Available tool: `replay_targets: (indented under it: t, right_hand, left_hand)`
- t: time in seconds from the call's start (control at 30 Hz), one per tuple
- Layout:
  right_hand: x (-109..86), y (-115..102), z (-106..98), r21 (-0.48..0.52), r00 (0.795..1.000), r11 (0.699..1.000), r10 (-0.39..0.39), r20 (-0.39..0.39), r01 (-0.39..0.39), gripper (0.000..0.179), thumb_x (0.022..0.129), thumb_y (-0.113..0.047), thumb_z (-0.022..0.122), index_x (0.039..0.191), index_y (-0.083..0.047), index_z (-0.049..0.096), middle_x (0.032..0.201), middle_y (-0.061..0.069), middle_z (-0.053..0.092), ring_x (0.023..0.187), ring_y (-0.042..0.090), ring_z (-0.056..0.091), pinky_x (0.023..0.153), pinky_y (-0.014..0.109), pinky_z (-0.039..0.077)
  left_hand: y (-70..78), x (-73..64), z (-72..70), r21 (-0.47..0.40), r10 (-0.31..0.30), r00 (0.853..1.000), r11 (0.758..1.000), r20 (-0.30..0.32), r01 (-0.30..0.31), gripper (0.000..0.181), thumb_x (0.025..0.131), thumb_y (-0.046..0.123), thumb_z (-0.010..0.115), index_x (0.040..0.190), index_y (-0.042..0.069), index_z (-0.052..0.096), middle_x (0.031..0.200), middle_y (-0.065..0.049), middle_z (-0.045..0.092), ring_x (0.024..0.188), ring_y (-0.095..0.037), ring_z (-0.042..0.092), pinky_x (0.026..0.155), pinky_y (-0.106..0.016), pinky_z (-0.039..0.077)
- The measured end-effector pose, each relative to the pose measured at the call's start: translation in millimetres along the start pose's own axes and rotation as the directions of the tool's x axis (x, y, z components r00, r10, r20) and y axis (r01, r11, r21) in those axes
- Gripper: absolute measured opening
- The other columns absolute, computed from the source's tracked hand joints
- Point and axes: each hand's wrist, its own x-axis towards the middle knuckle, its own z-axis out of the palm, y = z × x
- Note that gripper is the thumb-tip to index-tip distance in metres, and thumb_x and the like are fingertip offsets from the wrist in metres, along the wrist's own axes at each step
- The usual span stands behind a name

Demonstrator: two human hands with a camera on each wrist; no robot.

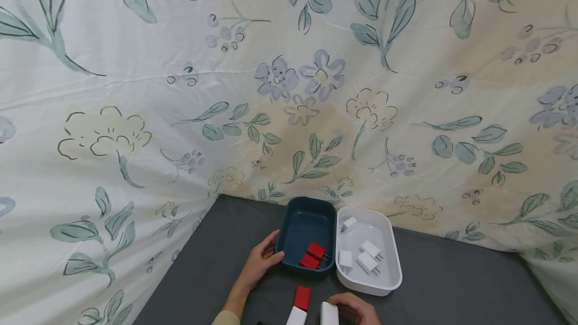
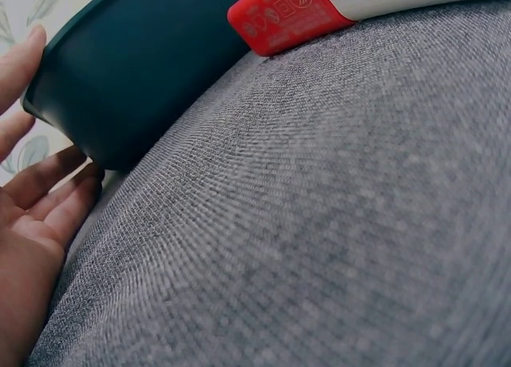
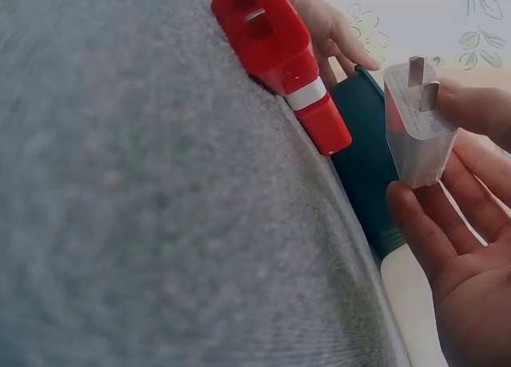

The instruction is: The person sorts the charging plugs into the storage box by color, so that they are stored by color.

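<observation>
My left hand [image 1: 261, 260] holds the near left corner of a dark blue tray [image 1: 285, 224], thumb at the rim and fingers against its outer side and base. Two red charger plugs [image 1: 316, 251] lie in that tray. My right hand [image 1: 358, 310] pinches a white charger plug [image 3: 421, 128] between thumb and fingers, its two metal prongs showing in the right wrist view. On the cloth before the tray lies a red charger plug [image 1: 301, 297], with a white plug [image 1: 296, 316] right behind it. The right wrist view shows another red plug [image 3: 263, 28] in this line.
A white tray [image 1: 392, 255] stands against the dark blue one on its right, with several white charger plugs [image 1: 371, 249] in it. Grey cloth [image 1: 460, 285] covers the table. A floral curtain [image 1: 316, 134] hangs close behind the trays and along the left side.
</observation>
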Motion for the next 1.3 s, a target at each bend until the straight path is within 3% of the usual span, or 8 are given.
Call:
replay_targets:
  t: [0.27,0.53,0.67,0.83,1.0,1.13,1.3]
  right_hand:
    - [2.1,-8.5,4.9,-0.064,0.980,0.996,0.055,-0.191,-0.068,0.055,0.070,-0.011,0.078,0.118,0.005,0.055,0.114,0.016,0.057,0.097,0.005,0.059,0.084,0.029,0.051]
    - [5.6,-13.2,4.5,-0.061,0.957,0.996,0.048,-0.286,-0.069,0.050,0.069,-0.010,0.079,0.114,0.000,0.059,0.111,0.014,0.060,0.093,0.009,0.062,0.081,0.026,0.052]
    - [6.5,-15.5,5.4,-0.093,0.935,0.995,0.005,-0.356,-0.040,0.050,0.065,-0.010,0.082,0.110,-0.003,0.061,0.107,0.013,0.062,0.091,0.011,0.063,0.079,0.024,0.052]
    - [8.0,-18.8,6.7,-0.110,0.899,0.991,0.014,-0.438,-0.070,0.049,0.061,-0.012,0.084,0.106,-0.007,0.064,0.104,0.009,0.063,0.090,0.011,0.064,0.079,0.024,0.052]
    - [11.6,-22.9,6.8,-0.121,0.857,0.988,0.017,-0.515,-0.093,0.048,0.057,-0.011,0.085,0.102,-0.012,0.066,0.102,0.005,0.064,0.091,0.010,0.063,0.078,0.028,0.053]
    - [13.5,-24.6,6.2,-0.158,0.825,0.985,-0.029,-0.564,-0.073,0.047,0.055,-0.011,0.087,0.097,-0.016,0.067,0.098,0.001,0.065,0.089,0.009,0.062,0.077,0.030,0.054]
    - [15.1,-27.6,5.4,-0.181,0.816,0.981,-0.044,-0.576,-0.074,0.048,0.053,-0.013,0.088,0.097,-0.016,0.068,0.097,0.001,0.065,0.086,0.008,0.062,0.075,0.028,0.054]
  left_hand:
    - [-1.9,1.8,0.1,-0.008,-0.020,1.000,1.000,-0.002,0.020,0.063,0.087,0.009,0.062,0.142,0.005,0.033,0.138,-0.027,0.040,0.123,-0.038,0.045,0.103,-0.049,0.034]
    - [-26.1,7.6,-2.4,0.020,0.018,1.000,1.000,-0.021,-0.018,0.061,0.088,0.013,0.062,0.142,0.010,0.035,0.138,-0.022,0.042,0.122,-0.033,0.047,0.101,-0.039,0.039]
    - [-30.9,8.5,-2.2,0.030,0.026,0.999,0.999,-0.030,-0.025,0.061,0.087,0.017,0.063,0.142,0.014,0.036,0.138,-0.020,0.044,0.121,-0.031,0.049,0.100,-0.033,0.041]
    - [-29.9,8.8,-1.5,0.024,0.014,0.999,1.000,-0.039,-0.013,0.061,0.086,0.017,0.064,0.141,0.017,0.037,0.138,-0.016,0.045,0.121,-0.028,0.049,0.100,-0.032,0.040]
    - [-17.8,6.1,-2.0,-0.004,-0.005,1.000,1.000,-0.016,0.004,0.063,0.086,0.014,0.064,0.142,0.012,0.034,0.139,-0.020,0.042,0.123,-0.032,0.047,0.103,-0.042,0.036]
    - [-21.2,7.3,-2.4,-0.009,-0.008,1.000,1.000,-0.015,0.008,0.062,0.087,0.011,0.063,0.142,0.011,0.034,0.139,-0.022,0.041,0.123,-0.034,0.046,0.102,-0.043,0.037]
    - [-31.1,9.5,-1.7,0.015,0.000,0.999,1.000,-0.037,0.000,0.060,0.087,0.016,0.064,0.141,0.018,0.037,0.138,-0.018,0.044,0.121,-0.030,0.049,0.100,-0.032,0.040]
